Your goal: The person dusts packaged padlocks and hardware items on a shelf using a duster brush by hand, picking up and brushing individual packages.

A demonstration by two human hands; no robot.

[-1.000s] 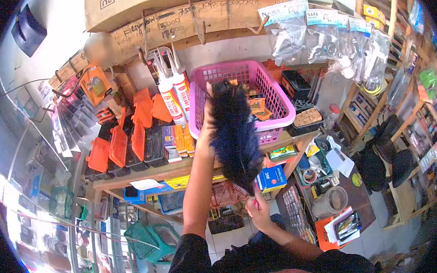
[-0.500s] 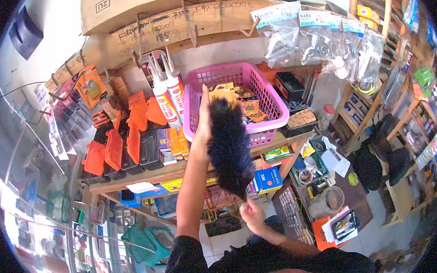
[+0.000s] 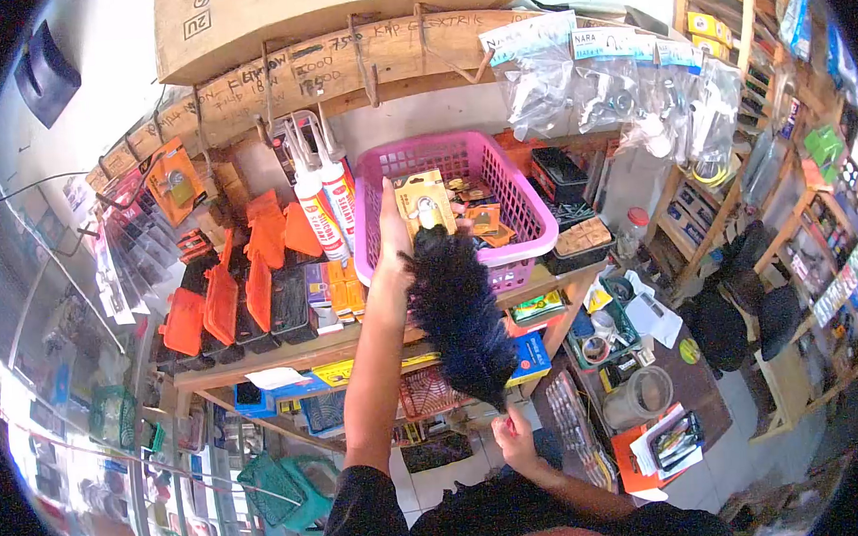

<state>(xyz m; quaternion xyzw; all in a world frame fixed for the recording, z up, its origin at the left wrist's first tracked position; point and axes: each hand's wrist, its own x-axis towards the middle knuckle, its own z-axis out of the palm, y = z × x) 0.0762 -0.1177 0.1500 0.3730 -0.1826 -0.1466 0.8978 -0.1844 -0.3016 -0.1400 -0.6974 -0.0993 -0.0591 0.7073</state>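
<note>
My left hand [image 3: 395, 236] is closed around a yellow-brown packet [image 3: 425, 197] at the near left part of the pink basket [image 3: 541, 227]. Part of its fingers is hidden behind the packet and the duster. A dark feather duster [image 3: 459, 315] lies across the view below the packet, its tip against the packet's lower edge. My right hand [image 3: 515, 438] grips the duster's lower end, near the middle of my body. Orange and yellow packets [image 3: 486, 221] lie inside the basket.
Two sealant tubes [image 3: 320, 211] stand left of the basket, beside black bins with orange lids [image 3: 221, 302]. Plastic bags [image 3: 539, 79] hang from hooks above. A black tray [image 3: 583, 245] sits right of the basket. Lower right are a clear tub [image 3: 638, 398] and papers.
The duster has moved down from over the basket, so the packet in my left hand now shows more fully. The view has shifted slightly.
</note>
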